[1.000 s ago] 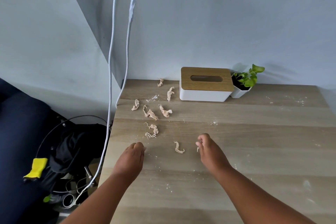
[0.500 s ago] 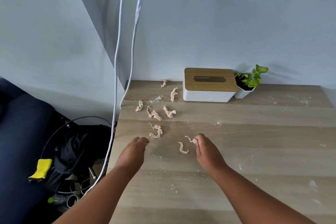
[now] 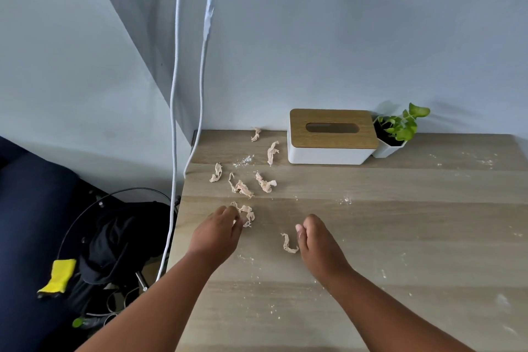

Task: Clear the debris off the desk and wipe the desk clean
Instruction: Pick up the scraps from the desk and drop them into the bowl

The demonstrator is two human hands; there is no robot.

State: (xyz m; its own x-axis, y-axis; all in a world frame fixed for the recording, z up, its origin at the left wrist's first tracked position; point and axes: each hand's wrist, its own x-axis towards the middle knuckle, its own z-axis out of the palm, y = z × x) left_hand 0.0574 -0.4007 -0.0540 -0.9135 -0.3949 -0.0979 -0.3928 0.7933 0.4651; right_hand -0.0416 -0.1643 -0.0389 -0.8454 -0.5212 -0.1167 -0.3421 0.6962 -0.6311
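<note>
A pale wooden worktop (image 3: 400, 237) stands against a grey-blue wall, dusted with white crumbs. At its back sits a white tissue box with a slotted wooden lid (image 3: 331, 137); its contents are hidden. Beside it, a small white pot (image 3: 390, 148) holds a green leafy plant (image 3: 405, 126). 7 beige shredded scraps (image 3: 240, 187) lie towards the back left. The left hand (image 3: 217, 234) pinches the nearest one with curled fingers. The right hand (image 3: 320, 243) has curled fingers just beside another scrap; whether they hold anything I cannot tell.

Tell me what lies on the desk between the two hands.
In the head view, one curled beige scrap lies between the left hand and right hand, close beside the right; otherwise only crumb-dusted desk.
</note>
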